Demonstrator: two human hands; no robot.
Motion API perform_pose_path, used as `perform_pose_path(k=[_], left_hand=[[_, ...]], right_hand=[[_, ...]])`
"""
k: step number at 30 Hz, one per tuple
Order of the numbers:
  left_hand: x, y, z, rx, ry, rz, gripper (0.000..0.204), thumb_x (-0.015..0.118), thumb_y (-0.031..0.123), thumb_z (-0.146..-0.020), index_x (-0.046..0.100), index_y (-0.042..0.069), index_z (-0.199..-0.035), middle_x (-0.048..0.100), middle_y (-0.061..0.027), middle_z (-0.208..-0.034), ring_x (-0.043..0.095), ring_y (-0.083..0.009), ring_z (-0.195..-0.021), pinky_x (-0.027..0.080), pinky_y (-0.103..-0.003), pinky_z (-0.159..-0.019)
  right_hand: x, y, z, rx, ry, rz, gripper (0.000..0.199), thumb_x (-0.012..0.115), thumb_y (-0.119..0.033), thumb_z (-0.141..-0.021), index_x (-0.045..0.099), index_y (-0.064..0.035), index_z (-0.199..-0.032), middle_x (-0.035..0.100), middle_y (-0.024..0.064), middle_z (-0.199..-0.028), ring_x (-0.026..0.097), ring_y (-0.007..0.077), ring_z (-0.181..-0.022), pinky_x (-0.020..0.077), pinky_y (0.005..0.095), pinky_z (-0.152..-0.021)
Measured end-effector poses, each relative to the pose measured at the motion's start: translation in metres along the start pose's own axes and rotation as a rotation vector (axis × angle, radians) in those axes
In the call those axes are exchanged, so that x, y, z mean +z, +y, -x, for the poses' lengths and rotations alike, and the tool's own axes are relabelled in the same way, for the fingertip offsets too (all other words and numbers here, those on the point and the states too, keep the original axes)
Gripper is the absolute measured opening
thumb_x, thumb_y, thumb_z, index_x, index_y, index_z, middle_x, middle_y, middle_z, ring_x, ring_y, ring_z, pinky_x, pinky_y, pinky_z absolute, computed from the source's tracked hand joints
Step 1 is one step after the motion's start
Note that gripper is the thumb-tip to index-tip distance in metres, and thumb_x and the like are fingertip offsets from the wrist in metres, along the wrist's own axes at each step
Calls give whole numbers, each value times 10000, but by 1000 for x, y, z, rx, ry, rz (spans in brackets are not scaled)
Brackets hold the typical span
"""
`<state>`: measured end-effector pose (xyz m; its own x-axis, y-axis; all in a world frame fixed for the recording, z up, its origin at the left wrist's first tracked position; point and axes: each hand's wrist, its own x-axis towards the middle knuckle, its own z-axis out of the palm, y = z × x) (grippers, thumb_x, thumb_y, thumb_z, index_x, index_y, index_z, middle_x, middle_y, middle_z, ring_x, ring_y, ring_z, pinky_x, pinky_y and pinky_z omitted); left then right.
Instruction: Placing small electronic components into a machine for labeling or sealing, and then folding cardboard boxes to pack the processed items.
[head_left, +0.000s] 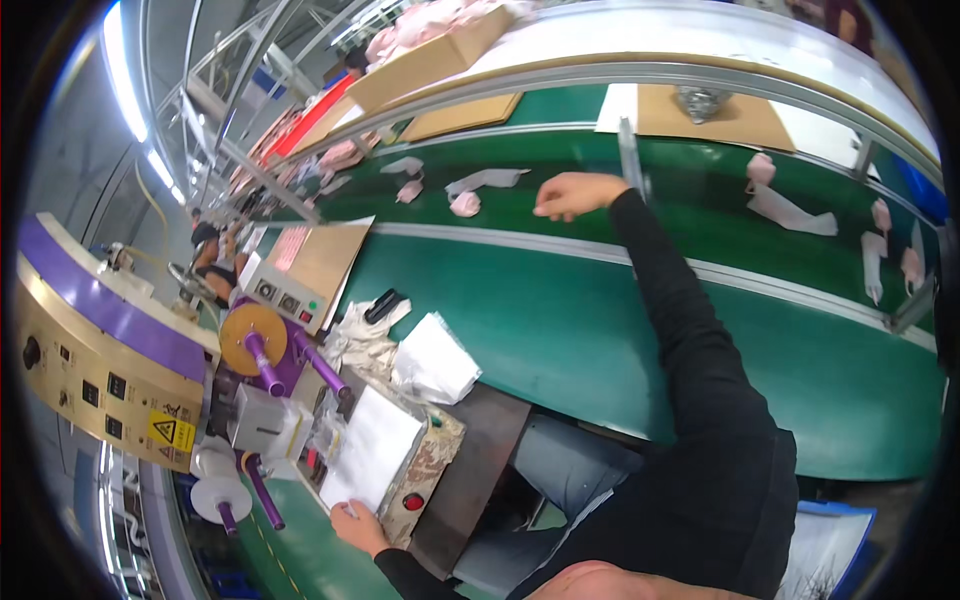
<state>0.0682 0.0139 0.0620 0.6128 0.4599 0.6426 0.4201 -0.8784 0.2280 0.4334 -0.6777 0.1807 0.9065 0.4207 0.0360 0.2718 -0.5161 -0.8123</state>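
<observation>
My right hand [580, 196] reaches over the dark green conveyor belt [690, 205], its fingers loosely bent and slightly apart with nothing visible in them. Just left of it on the belt lies a small pink bundle [464, 204] with a whitish strip [488, 180] beside it. My left hand [360, 527] is at the near edge of a white sheet [375, 450] that lies on the machine's worn work plate [437, 452]. The left fingers are pinched together there; something small and whitish shows at the tips, too small to name.
A cream and purple machine [110, 345] with purple spindles stands at left. Folded white sheets [436, 358] and a black object [384, 306] lie on the green table [520, 305]. More pink bundles [760, 168] dot the belt. A metal rail [480, 236] separates table and belt; a person [212, 262] sits beyond.
</observation>
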Motion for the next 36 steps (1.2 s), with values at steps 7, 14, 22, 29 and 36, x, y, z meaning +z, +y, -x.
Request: perform_pose_path(k=[7,14,22,29,36], left_hand=[[1,8,-7,-63,-80,7,238,685,230,-912,625,27,-1021,645,-192,-969,593,-410,-932,454,-508,-823],[0,16,1,-61,13,-1,250,688,228,-924,651,20,-1058,655,-178,-985,603,-369,-905,457,-494,-803],[7,2,15,-81,81,-28,242,692,218,-915,670,15,-1046,653,-174,-951,591,-365,-855,455,-474,-745],[1,30,-8,-161,36,9,177,702,173,-874,654,44,-986,521,-103,-827,508,-299,-785,416,-433,-765],[3,21,9,-229,37,36,155,700,148,-873,637,43,-968,525,-98,-833,498,-288,-783,408,-426,-752]], right_hand=[[205,10,-134,-62,609,625,289,615,-322,-899,715,-51,-913,751,181,-836,741,363,-776,566,522,-717],[215,8,-143,-147,556,585,282,607,-307,-895,695,-39,-886,750,168,-820,729,381,-769,559,526,-710],[147,-4,-197,157,510,568,367,680,-443,-819,784,-99,-896,769,190,-918,751,397,-884,595,516,-820],[110,78,-237,-40,916,618,596,840,-495,-751,740,-48,-1133,740,238,-1107,699,421,-1037,553,521,-917],[72,60,-242,-359,698,-573,553,854,-298,-852,662,-22,-1292,725,137,-1207,699,258,-1099,540,386,-948]])
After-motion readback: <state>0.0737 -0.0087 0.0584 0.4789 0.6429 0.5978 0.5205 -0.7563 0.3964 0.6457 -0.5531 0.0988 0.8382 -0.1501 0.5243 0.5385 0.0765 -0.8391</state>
